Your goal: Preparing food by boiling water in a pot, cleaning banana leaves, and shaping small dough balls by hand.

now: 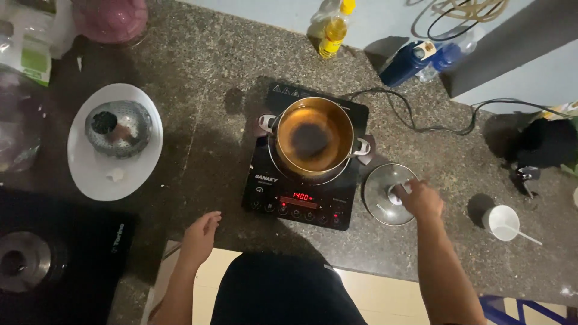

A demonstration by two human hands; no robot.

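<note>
Right-hand fingers [413, 191] closed around the knob of the glass pot lid [385, 194], right hand [423, 200] reaching in from the lower right. Lid flat on the tabletop [198, 78], knob up, just beside the right edge of the induction cooker [304, 162]; parked there, presumably, to leave the pot uncovered while staying within easy reach.

Left-hand fingers loose and slightly curled, grasping nothing; left hand [200, 235] resting at the tabletop's front edge, near the cooker's lower left corner, likely just for support.

Steel pot [313, 139] centred on the cooker's ring, dark amber liquid inside, two side handles pointing left and right. Red display lit on the front control strip, cord trailing off to the right along the tabletop.

Further out: white plate [114, 141] to the left, carrying a small steel strainer bowl with dark bits. Yellow oil bottle [335, 30] behind the cooker by the wall, blue bottle [408, 62] lying near it. White plastic cup [503, 221] with a spoon to the far right. Black gas stove [54, 259] at the lower left.
</note>
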